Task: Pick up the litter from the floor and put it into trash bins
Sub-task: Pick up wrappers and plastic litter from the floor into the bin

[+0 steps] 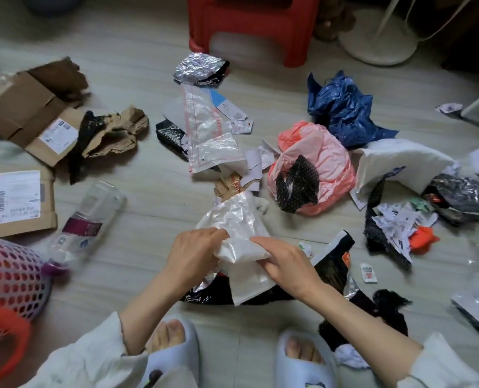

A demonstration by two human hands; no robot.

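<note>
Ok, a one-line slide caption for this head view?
Both hands, left hand and right hand, grip a crumpled white plastic bag above litter strewn across the floor.

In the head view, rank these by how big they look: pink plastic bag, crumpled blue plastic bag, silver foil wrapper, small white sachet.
1. Pink plastic bag and crumpled blue plastic bag: alike, unranked.
2. Silver foil wrapper, farther away, so unsure.
3. Small white sachet.
</note>
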